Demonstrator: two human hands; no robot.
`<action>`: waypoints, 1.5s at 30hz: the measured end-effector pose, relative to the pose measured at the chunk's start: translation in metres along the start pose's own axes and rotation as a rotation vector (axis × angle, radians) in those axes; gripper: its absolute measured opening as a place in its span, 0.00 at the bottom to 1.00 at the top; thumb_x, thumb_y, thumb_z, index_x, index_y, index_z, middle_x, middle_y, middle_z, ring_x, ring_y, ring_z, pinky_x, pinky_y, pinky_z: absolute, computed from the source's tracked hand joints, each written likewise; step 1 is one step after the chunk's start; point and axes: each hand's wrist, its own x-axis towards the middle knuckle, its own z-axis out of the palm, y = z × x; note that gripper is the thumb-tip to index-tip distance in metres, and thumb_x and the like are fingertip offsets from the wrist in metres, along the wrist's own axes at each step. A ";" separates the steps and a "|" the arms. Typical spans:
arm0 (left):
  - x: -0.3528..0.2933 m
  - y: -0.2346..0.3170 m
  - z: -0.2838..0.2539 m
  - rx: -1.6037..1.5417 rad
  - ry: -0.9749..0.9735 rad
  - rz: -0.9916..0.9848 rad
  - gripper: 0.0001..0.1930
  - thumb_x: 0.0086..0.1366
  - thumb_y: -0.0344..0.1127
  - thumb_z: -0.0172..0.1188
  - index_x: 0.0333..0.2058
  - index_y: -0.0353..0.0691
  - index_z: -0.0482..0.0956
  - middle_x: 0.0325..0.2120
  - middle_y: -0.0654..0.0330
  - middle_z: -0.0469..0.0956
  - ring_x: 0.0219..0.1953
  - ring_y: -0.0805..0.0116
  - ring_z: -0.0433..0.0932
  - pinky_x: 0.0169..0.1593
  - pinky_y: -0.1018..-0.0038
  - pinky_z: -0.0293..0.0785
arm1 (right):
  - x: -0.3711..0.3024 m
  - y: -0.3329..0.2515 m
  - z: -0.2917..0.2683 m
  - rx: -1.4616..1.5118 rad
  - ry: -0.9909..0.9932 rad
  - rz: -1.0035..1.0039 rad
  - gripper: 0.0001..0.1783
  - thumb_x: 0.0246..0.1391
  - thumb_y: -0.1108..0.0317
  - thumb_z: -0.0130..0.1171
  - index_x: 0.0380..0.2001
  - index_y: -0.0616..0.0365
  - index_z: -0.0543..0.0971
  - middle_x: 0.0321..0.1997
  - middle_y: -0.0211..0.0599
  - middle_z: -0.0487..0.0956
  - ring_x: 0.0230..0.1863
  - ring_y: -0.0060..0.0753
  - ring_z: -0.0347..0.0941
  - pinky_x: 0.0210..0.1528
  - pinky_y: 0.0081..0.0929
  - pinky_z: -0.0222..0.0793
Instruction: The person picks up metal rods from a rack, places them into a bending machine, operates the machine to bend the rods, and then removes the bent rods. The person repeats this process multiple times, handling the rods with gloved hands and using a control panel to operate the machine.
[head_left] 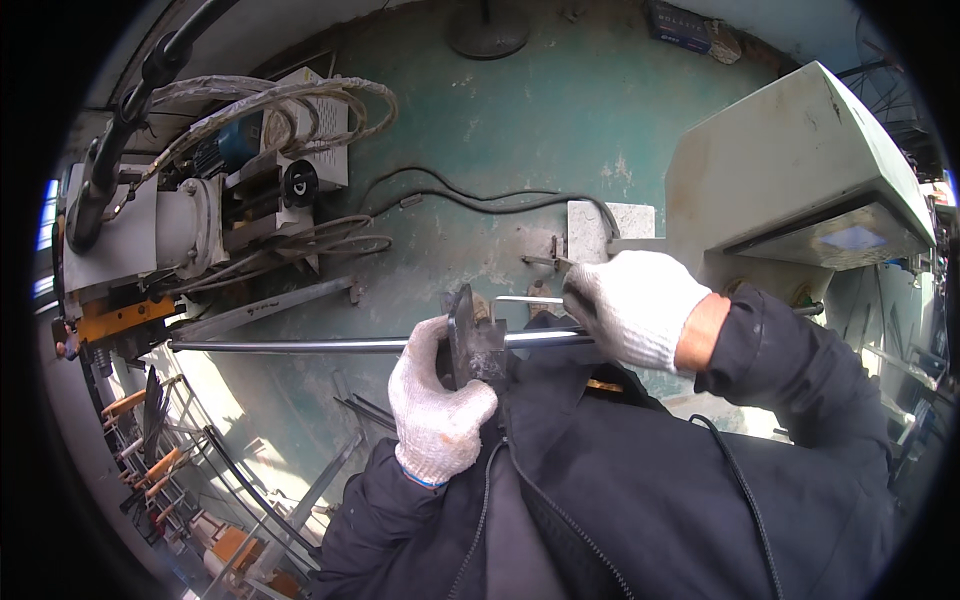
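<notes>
In a white knit work glove, my left hand (437, 412) is closed around a dark metal clamp block (487, 352) with an upright flat plate on its left side. A long shiny steel rod (290, 346) runs crosswise through or behind the block; which one I cannot tell. My right hand (637, 308), gloved alike, is closed on an L-shaped hex key (530, 299). The key's long arm points left from my fingers, and its short bent end reaches down to the top of the block. The fingertips of my right hand sit just above the rod's right part.
At left stands a machine (135, 240) with hoses (270, 95) and a blue motor (230, 143). A large beige machine housing (770, 150) rises at right. Black cables (470, 200) cross the green floor. Racked parts with orange pieces (160, 470) stand lower left.
</notes>
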 end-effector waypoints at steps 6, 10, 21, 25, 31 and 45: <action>-0.002 0.002 0.000 -0.059 0.020 -0.144 0.31 0.51 0.23 0.65 0.58 0.25 0.80 0.47 0.47 0.84 0.46 0.51 0.86 0.56 0.65 0.82 | 0.027 -0.009 -0.018 -0.080 -0.236 -0.090 0.14 0.69 0.61 0.65 0.46 0.62 0.86 0.32 0.56 0.87 0.36 0.66 0.87 0.42 0.57 0.82; 0.002 0.007 -0.003 -0.076 -0.022 -0.177 0.31 0.53 0.24 0.66 0.60 0.26 0.80 0.48 0.47 0.84 0.48 0.53 0.86 0.57 0.64 0.82 | 0.071 -0.022 0.011 0.282 -0.067 -0.186 0.16 0.67 0.60 0.67 0.44 0.64 0.89 0.36 0.61 0.88 0.42 0.70 0.86 0.49 0.55 0.82; -0.007 -0.028 -0.045 -0.345 0.231 -0.089 0.26 0.77 0.33 0.73 0.66 0.23 0.77 0.62 0.48 0.83 0.49 0.66 0.86 0.60 0.68 0.83 | 0.091 0.010 0.018 0.794 -0.142 0.059 0.18 0.66 0.57 0.69 0.49 0.58 0.93 0.41 0.50 0.92 0.41 0.53 0.89 0.50 0.42 0.85; 0.006 -0.060 -0.063 0.016 0.607 -0.144 0.15 0.79 0.29 0.69 0.59 0.29 0.85 0.51 0.55 0.87 0.45 0.72 0.83 0.54 0.71 0.82 | 0.088 0.012 0.033 0.742 -0.101 -0.201 0.13 0.66 0.63 0.70 0.47 0.57 0.92 0.41 0.45 0.92 0.42 0.48 0.90 0.50 0.41 0.83; 0.032 -0.086 -0.044 0.745 0.638 0.275 0.12 0.66 0.24 0.77 0.47 0.33 0.89 0.43 0.53 0.89 0.39 0.58 0.87 0.49 0.68 0.84 | 0.093 0.014 0.043 0.690 -0.102 -0.314 0.11 0.64 0.66 0.71 0.48 0.57 0.92 0.42 0.47 0.92 0.43 0.50 0.89 0.50 0.41 0.83; 0.054 -0.080 -0.048 0.668 0.487 0.283 0.07 0.63 0.23 0.72 0.40 0.36 0.88 0.38 0.50 0.88 0.39 0.46 0.89 0.46 0.60 0.86 | 0.108 0.013 0.040 0.475 -0.128 -0.467 0.10 0.62 0.64 0.73 0.44 0.55 0.92 0.37 0.45 0.91 0.38 0.51 0.88 0.45 0.44 0.81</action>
